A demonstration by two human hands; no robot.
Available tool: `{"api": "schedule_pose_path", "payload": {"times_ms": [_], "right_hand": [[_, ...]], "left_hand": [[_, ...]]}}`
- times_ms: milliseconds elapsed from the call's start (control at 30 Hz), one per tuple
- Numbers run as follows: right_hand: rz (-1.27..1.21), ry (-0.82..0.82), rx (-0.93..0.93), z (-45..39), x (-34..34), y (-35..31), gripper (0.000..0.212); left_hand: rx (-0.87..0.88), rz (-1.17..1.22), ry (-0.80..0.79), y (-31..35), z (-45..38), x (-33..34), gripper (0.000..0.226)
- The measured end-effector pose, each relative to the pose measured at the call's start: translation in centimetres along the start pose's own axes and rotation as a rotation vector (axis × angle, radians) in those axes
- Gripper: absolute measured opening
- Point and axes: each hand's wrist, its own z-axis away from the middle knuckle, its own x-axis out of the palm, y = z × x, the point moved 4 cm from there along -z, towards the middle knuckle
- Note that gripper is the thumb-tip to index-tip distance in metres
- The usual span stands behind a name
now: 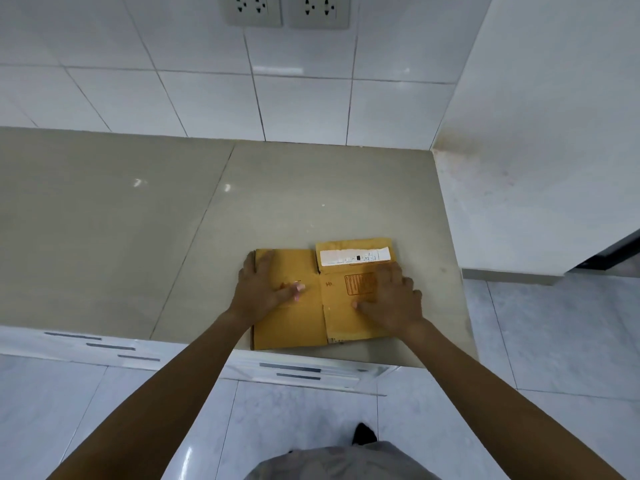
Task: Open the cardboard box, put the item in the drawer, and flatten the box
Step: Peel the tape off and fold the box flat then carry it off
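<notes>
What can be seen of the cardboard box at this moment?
The cardboard box is brown-yellow corrugated card, lying collapsed flat on the beige countertop near its front right edge. Creases divide it into panels, and one flap sticks out at the far right, bearing a torn white label. An orange printed rectangle marks the right panel. The left hand lies flat on the left panel, and the right hand on the right panel. Nothing else touches it.

Bright, even indoor light with soft, faint shadows. Glare patches sit on the wall tiles, 2 small glints on the countertop, and a streak on the near floor. Wide-angle bending curves edges; detail is slightly soft throughout.
</notes>
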Motion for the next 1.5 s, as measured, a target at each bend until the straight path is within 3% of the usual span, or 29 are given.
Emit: {"api": "schedule_pose_path", "payload": {"times_ms": [67,167,300,433,533,800,900,967,1033,1100,1200,1500], "right_hand": [[0.134,0.000,-0.160,0.1,0.7,-1.4,0.084],[0.231,-0.124,-0.349,-0.3,2.1,-3.1,0.089],[0.322,-0.213,-0.357,-1.3,3.0,-3.1,0.099],[0.383,-0.222,-0.347,-1.5,4.1,-2.4,0.105],[0.409,-0.209,-0.351,-1.5,4.8,-2.5,0.103],[0.365,-0.392,-0.307,-2.4,4.6,-2.9,0.102],[-0.117,-0.365,-0.256,-2.9,2.2,-2.2,0.077],[-0.559,-0.086,-0.108,-2.9,0.1,-0.2,0.051],[-0.573,0.220,0.065,-2.3,-1.4,2.3,0.044],[-0.473,0.302,0.183,-1.6,-1.5,4.1,0.046],[-0.500,0.223,0.266,-1.3,-0.7,5.2,0.055],[-0.693,0.091,0.300,-2.7,-1.4,4.8,0.057]], "left_hand": [[0.048,-0.144,-0.053,-0.1,-0.1,0.6,0.120],[0.147,-0.383,-0.176,-0.1,-0.1,1.9,0.130],[0.199,-0.539,-0.303,-0.2,-0.2,3.1,0.114],[0.219,-0.596,-0.313,-0.1,-0.1,3.1,0.111],[0.194,-0.611,-0.336,-0.1,-0.2,3.1,0.110],[0.041,-0.782,-0.562,1.0,-1.4,3.0,0.116],[0.105,-0.635,-0.499,1.1,-1.1,2.6,0.111],[0.151,-0.342,-0.286,0.7,-0.7,1.5,0.101],[0.084,-0.132,0.036,0.1,-0.4,-0.7,0.089],[-0.044,-0.242,0.208,-0.4,0.8,-2.2,0.067],[-0.175,-0.462,0.099,-0.6,2.8,-1.9,0.062],[-0.208,-0.311,-0.133,0.6,1.8,0.1,0.096]]}}
